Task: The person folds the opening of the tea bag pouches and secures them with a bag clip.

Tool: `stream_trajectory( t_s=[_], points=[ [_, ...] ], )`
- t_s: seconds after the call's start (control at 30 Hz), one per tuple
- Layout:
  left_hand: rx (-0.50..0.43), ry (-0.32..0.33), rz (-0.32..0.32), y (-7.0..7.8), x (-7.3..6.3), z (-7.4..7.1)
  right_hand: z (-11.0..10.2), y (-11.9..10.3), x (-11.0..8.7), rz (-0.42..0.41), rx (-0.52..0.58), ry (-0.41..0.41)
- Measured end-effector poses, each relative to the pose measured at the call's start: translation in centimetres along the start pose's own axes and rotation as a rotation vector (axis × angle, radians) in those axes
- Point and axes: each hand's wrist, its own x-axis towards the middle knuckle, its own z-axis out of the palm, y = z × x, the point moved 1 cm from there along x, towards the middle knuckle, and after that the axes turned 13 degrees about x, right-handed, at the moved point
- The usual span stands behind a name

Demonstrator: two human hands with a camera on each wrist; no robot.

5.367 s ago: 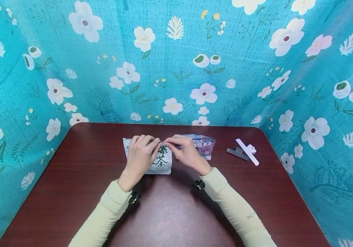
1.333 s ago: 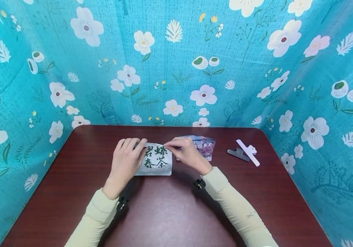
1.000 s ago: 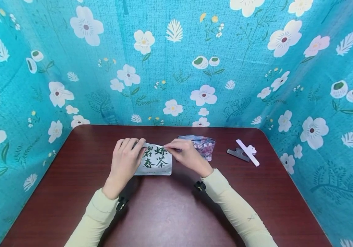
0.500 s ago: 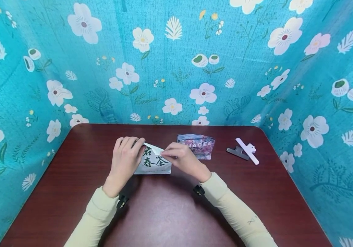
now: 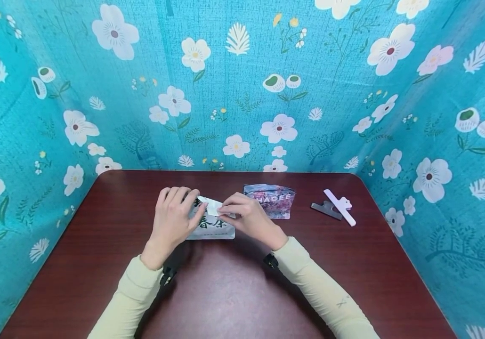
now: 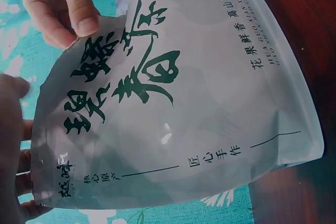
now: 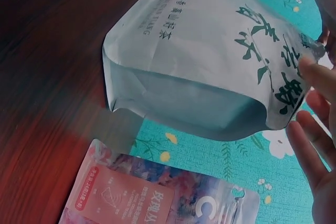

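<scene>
A white tea bag [image 5: 217,231] with large green characters stands on the table between the hands. My left hand [image 5: 172,219] holds its upper left part. In the left wrist view, several left fingers [image 6: 23,158] reach behind the bag's edge, and the thumb [image 6: 18,86] is lifted off the front. My right hand [image 5: 248,214] pinches the upper right corner between thumb and fingers. That corner is folded forward and down, a pale flap [image 5: 213,206] covering some of the characters. The right wrist view shows the bag's side gusset [image 7: 194,106] bulging.
Behind my right hand lies a pink and blue pouch [image 5: 274,200], lettered in white. Farther right, a white clip [image 5: 339,207] lies across a dark grey clip [image 5: 326,210]. A blue flowered cloth [image 5: 242,94] hangs round the dark red table [image 5: 234,292].
My left hand has slid left along the bag's top since the earliest frame. The right hand has drawn the right corner down and leftward into a fold. Pouch and clips lie unmoved.
</scene>
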Motion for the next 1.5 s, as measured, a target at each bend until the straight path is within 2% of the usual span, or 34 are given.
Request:
stream_trajectory(
  t_s=[0.2,0.53,0.83,1.0,1.27,1.5],
  points=[
    [-0.001,-0.018,0.003,-0.1,0.0,-0.2,0.2,0.3,0.1,0.037,0.024,0.012],
    [-0.075,-0.032,-0.023,0.0,-0.3,0.0,0.8,0.9,0.6,0.148,0.09,0.087],
    [-0.127,0.002,-0.054,0.2,-0.2,0.4,1.0,0.9,0.7,0.231,0.097,0.112],
    [-0.089,0.003,-0.049,0.3,0.0,0.6,1.1,1.1,1.0,0.248,0.103,0.085],
    [0.014,-0.047,0.042,0.6,0.3,0.6,0.9,1.2,1.1,0.257,0.116,0.067],
    [0.016,-0.05,0.036,0.4,0.3,0.8,0.9,1.0,1.6,0.333,0.162,0.055]
  ],
)
